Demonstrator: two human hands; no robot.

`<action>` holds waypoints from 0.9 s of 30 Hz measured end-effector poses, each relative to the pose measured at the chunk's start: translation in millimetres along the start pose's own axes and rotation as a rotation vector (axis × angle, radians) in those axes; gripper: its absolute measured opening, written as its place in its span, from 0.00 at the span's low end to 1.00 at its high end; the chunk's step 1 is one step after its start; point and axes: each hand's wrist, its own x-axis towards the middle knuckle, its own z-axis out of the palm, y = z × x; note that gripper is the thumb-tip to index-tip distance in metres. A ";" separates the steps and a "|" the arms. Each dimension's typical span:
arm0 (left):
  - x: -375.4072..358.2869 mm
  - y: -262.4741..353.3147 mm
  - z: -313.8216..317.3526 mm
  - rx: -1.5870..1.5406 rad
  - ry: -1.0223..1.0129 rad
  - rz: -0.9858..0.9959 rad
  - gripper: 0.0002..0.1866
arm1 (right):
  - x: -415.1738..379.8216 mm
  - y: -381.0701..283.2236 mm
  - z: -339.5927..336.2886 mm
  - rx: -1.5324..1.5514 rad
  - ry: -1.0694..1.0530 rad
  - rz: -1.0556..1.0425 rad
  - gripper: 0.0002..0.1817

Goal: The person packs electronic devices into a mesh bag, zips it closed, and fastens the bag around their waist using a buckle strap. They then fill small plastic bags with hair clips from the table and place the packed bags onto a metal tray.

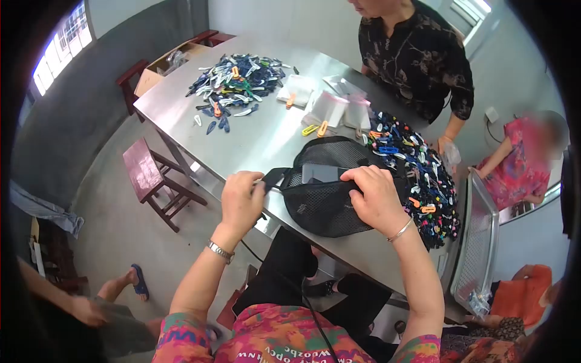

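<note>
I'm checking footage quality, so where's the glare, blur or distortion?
Head view: glare on the metal table; head view: bright window, upper left; head view: fisheye bending, black corners; head view: blurred head, far right; mesh bag fairly clear.

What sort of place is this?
Likely a small hair-clip packing workshop: a metal-topped table bears a left heap of clips, a right heap, and clear plastic bags between them.

A black mesh bag [327, 209], rounded and gaping open across its middle, lies at the near edge of the metal table [181, 115], with a flat, dark-grey rectangular object [321, 173] showing left to right in its opening.
</note>
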 end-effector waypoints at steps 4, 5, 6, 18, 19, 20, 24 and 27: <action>9.8 3.6 -11.2 0.059 -0.156 0.028 0.09 | 6.7 -0.6 7.9 0.002 -0.012 0.053 0.14; 13.0 5.2 -17.0 0.036 -0.267 0.026 0.08 | 7.1 -1.8 8.5 -0.008 -0.012 0.063 0.15; 15.2 7.4 -22.6 0.115 -0.285 0.078 0.06 | 7.6 -3.7 6.8 0.004 -0.027 0.075 0.15; 56.5 29.1 -25.8 0.259 -0.390 0.204 0.05 | -12.2 -16.4 -5.6 0.029 0.099 -0.182 0.09; 67.3 28.7 -20.2 0.265 -0.422 0.218 0.05 | -14.0 -18.4 -7.7 0.061 0.105 -0.192 0.09; 78.4 30.1 -14.5 0.278 -0.486 0.163 0.07 | -14.1 -20.8 -9.4 0.050 0.120 -0.196 0.09; 87.0 35.6 2.6 0.201 -0.690 0.004 0.08 | -13.2 -16.9 -7.0 0.041 0.149 -0.124 0.08; 74.1 25.3 10.3 0.024 -0.840 -0.107 0.10 | -10.1 -9.4 -1.5 0.098 0.199 -0.002 0.08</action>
